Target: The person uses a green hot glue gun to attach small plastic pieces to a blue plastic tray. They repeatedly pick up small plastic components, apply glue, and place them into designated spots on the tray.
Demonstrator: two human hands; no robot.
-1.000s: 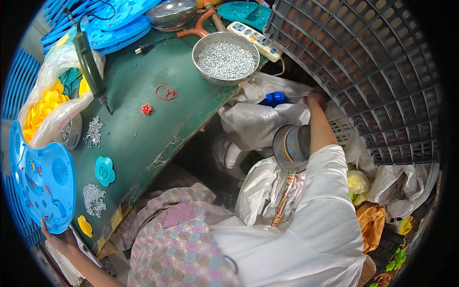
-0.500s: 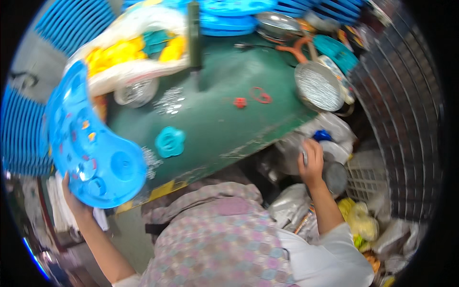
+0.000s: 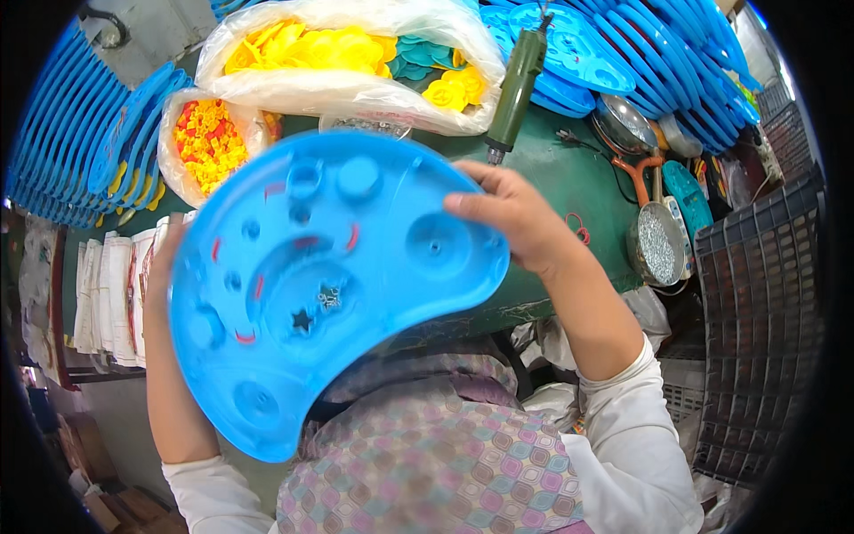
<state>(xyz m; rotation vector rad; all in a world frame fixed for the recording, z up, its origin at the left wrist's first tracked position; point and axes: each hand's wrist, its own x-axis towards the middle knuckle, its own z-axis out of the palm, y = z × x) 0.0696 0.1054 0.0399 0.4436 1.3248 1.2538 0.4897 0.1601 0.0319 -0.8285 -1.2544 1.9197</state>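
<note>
A curved, kidney-shaped blue plastic panel is held up in front of me over the near side of the green table. It has round recesses, small red curved marks and a star-shaped hole. My left hand grips its left rim, with most of the fingers hidden behind it. On the upper right rim my right hand is closed, thumb on the facing side and fingers at the edge. A green power screwdriver hangs upright just beyond the right hand.
Behind the panel lie a bag of yellow and teal flower-shaped parts and a bag of small red-yellow parts. Blue panels are stacked at left and far right. A pan of small metal pieces and a dark crate stand right.
The panel has swung from the left to in front of me and turned. My right hand has come up from beside the table's right edge and taken hold of its rim.
</note>
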